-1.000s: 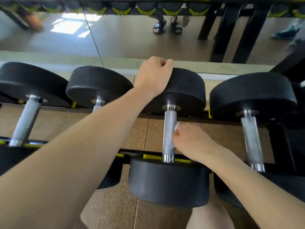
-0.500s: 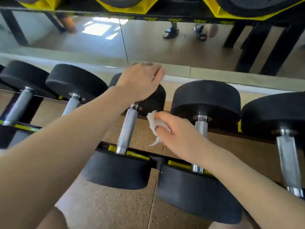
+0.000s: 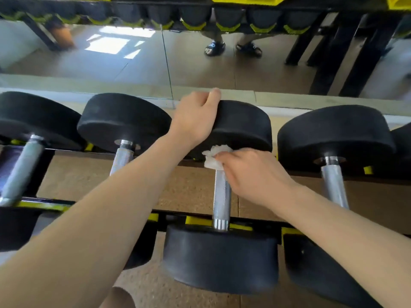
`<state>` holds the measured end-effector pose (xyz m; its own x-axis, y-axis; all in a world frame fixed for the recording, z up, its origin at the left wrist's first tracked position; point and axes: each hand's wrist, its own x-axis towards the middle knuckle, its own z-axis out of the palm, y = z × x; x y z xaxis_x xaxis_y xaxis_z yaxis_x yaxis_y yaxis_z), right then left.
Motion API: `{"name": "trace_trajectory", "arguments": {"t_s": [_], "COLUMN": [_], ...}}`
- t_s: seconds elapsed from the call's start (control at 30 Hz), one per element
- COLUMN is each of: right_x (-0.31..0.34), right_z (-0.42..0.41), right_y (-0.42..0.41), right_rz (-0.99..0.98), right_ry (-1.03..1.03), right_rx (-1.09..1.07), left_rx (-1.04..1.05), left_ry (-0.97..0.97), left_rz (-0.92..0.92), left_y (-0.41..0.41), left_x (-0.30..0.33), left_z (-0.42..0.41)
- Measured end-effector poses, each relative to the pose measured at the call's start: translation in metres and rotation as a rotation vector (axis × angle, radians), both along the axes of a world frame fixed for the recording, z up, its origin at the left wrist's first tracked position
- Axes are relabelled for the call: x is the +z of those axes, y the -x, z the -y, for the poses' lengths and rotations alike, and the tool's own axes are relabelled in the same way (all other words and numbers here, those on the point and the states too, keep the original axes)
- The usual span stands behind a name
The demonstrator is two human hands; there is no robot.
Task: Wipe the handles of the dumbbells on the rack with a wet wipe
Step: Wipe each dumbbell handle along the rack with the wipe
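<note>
Several black dumbbells with knurled steel handles lie side by side on a black and yellow rack (image 3: 195,220). My left hand (image 3: 195,117) grips the top of the far head (image 3: 244,125) of the middle dumbbell, fingers curled over its edge. My right hand (image 3: 251,174) holds a crumpled white wet wipe (image 3: 214,156) wrapped against the upper end of that dumbbell's handle (image 3: 221,198), just under the far head. The near head (image 3: 220,258) sits below. The handle's top part is hidden by the wipe and my fingers.
Neighbouring dumbbell handles stand left (image 3: 121,156) and right (image 3: 333,185) of the middle one. A mirror (image 3: 133,63) behind the rack reflects the floor and a person's sandalled feet (image 3: 214,48). An upper rack shelf (image 3: 244,0) with more dumbbells hangs overhead.
My left hand moved from one dumbbell's far head to the far head of the dumbbell to its right. My right hand brought the wipe from the gap between handles onto this handle's top.
</note>
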<state>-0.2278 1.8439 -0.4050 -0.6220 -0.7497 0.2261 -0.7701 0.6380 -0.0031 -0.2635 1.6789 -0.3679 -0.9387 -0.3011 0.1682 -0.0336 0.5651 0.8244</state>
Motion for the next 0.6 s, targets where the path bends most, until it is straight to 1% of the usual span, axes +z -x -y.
{"name": "trace_trajectory", "arguments": {"t_s": [0.13, 0.2, 0.23, 0.27, 0.33, 0.37, 0.4, 0.43, 0.47, 0.5, 0.53, 0.57, 0.6], "right_x": [-0.004, -0.007, -0.007, -0.007, -0.008, -0.009, -0.009, -0.008, -0.006, -0.002, 0.002, 0.006, 0.01], "right_z": [-0.011, -0.013, -0.012, -0.01, 0.0, 0.006, 0.01, 0.014, 0.017, 0.019, 0.02, 0.021, 0.02], "right_y": [-0.009, -0.014, -0.013, -0.01, -0.003, 0.0, 0.002, 0.004, 0.004, 0.002, -0.002, -0.006, -0.01], "right_rz": [0.026, 0.106, 0.247, 0.5, 1.124, 1.331, 1.433, 1.459, 1.442, 1.374, 1.263, 1.098, 0.889], "right_ry": [0.073, 0.161, 0.256, 0.416, 0.846, 1.031, 1.154, 1.218, 1.246, 1.247, 1.214, 1.118, 0.963], "right_rx": [-0.118, -0.248, -0.34, -0.459, -0.7, -0.771, -0.815, -0.848, -0.863, -0.859, -0.834, -0.762, -0.64], "left_rx": [-0.032, -0.042, -0.039, -0.036, -0.025, -0.017, -0.009, -0.001, 0.008, 0.015, 0.016, 0.022, 0.025], "left_ry": [0.065, 0.061, 0.061, 0.056, 0.047, 0.05, 0.054, 0.059, 0.066, 0.069, 0.067, 0.065, 0.058], "left_rz": [-0.036, -0.04, -0.043, -0.048, -0.063, -0.072, -0.078, -0.075, -0.071, -0.072, -0.073, -0.075, -0.074], "left_y": [-0.001, 0.0, 0.0, 0.0, -0.001, -0.002, -0.003, -0.004, -0.006, -0.007, -0.007, -0.007, -0.007], "left_x": [-0.002, -0.005, -0.005, -0.006, -0.005, -0.004, -0.003, -0.001, 0.0, 0.001, 0.001, 0.002, 0.002], "left_z": [0.001, 0.001, 0.001, 0.001, 0.0, -0.001, -0.002, -0.003, -0.003, -0.003, -0.004, -0.003, -0.004]}}
